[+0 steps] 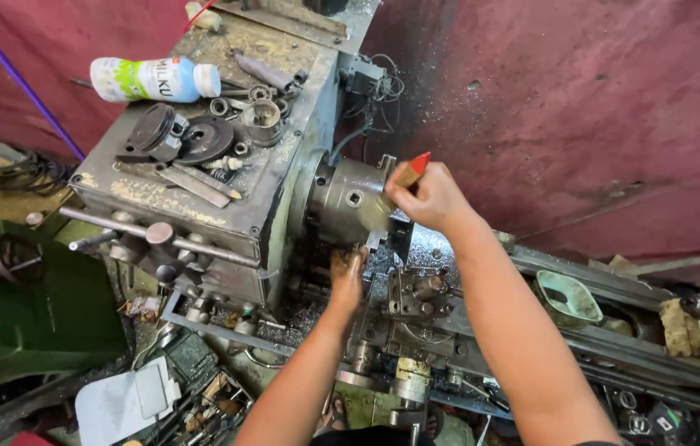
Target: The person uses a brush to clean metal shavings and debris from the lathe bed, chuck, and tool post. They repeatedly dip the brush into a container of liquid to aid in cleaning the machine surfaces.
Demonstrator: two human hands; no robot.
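Up at the lathe chuck (pixel 348 201), brush (pixel 410 172) in right hand (pixel 432 198).

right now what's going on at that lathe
A person is at a metal lathe. The right hand holds a brush with a red-tipped handle against the chuck. The left hand, grimy, reaches in just below the chuck. Metal chips lie on the bed. A white bottle lies on its side on the headstock among loose parts.

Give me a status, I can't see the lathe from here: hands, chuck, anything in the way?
Right hand grips a red-tipped brush at the chuck. Left hand rests under the chuck. Metal chips around.
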